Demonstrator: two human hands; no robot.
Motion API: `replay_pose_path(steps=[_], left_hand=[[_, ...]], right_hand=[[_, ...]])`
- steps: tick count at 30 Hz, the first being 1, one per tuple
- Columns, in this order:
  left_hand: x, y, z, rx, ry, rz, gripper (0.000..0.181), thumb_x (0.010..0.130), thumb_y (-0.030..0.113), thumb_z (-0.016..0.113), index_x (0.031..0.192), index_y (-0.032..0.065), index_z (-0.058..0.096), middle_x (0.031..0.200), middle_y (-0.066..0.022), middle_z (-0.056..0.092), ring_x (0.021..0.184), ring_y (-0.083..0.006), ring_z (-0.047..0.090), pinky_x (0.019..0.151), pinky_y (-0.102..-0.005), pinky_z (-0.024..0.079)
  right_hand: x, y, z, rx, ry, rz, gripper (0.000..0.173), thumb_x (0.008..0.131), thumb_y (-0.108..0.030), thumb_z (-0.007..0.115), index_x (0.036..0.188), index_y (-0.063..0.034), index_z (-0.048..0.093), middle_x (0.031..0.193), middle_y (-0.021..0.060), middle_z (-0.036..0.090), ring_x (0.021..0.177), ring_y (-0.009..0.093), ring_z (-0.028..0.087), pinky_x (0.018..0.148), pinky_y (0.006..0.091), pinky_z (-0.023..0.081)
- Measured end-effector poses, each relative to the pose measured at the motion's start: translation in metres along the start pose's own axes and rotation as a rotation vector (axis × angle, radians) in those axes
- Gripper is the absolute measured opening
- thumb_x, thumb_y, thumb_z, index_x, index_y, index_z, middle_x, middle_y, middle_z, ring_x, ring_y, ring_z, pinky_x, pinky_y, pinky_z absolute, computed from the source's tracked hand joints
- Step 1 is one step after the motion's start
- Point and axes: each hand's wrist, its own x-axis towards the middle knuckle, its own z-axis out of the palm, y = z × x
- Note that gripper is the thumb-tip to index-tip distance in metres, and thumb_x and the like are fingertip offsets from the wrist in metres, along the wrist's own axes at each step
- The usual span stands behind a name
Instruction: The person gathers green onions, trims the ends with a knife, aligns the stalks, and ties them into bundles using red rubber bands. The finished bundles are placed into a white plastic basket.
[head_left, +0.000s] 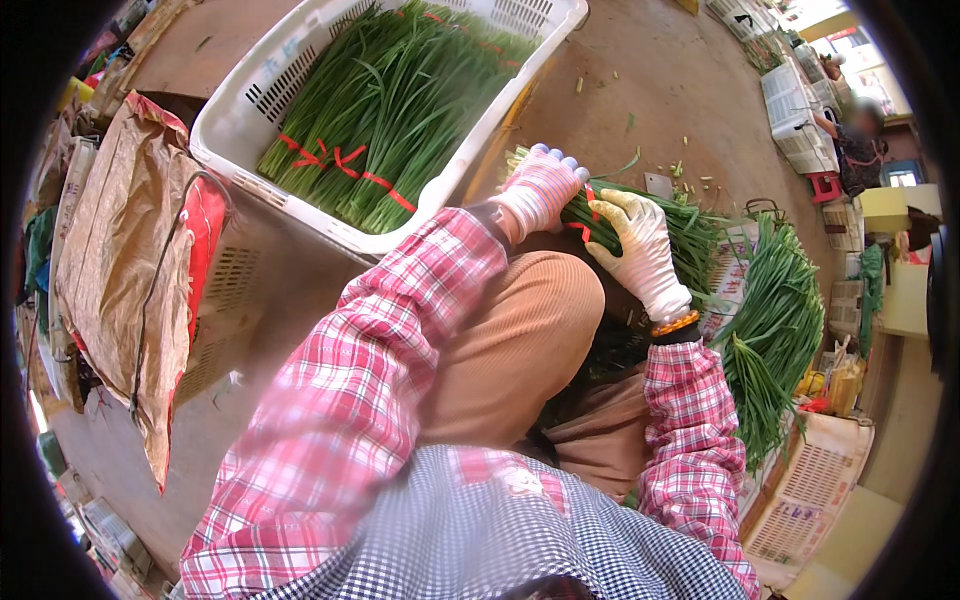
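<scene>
A bundle of long green leafy stalks, probably garlic chives (686, 232), lies across in front of my right knee. My left hand (541, 187), in a striped glove with bluish fingertips, is closed over its pale cut end. Red tape (589, 201) circles the bundle between my hands, with a loose end hanging near my right thumb. My right hand (634, 244), in a white glove with yellowed fingertips, grips the bundle from the other side, thumb and fingers spread around it. The bundle's underside is hidden by my hands and knee.
A white plastic crate (450, 225) holds several red-taped bundles (375, 127). Loose stalks (780, 337) are heaped at my right. A flat metal piece (659, 185) and clippings (677, 169) lie on the floor. A brown sack (124, 247) stands left. Another person (862, 150) is at far right.
</scene>
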Motion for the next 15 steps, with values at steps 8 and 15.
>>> replay_pose_path(steps=[8,15], left_hand=[[0.0,0.0,0.005,-0.004,0.009,0.011,0.06,0.059,0.034,0.081,0.111,0.0148,0.059,0.099,-0.0053,0.061,0.097,-0.024,0.059,0.086,-0.0369,0.042],[-0.002,-0.003,0.003,-0.003,0.009,0.02,0.058,0.059,0.035,0.082,0.108,0.0149,0.059,0.099,-0.0049,0.061,0.098,-0.0242,0.058,0.085,-0.0373,0.042]], right_hand=[[0.022,-0.009,-0.004,-0.277,-0.119,-0.217,0.022,0.072,-0.026,0.072,0.084,-0.0122,0.059,0.083,0.0054,0.059,0.08,0.024,0.058,0.074,0.0377,0.045],[0.047,-0.014,-0.015,-0.418,-0.196,-0.337,0.013,0.078,-0.024,0.064,0.078,-0.0149,0.056,0.071,0.0022,0.057,0.071,0.02,0.059,0.065,0.0346,0.044]])
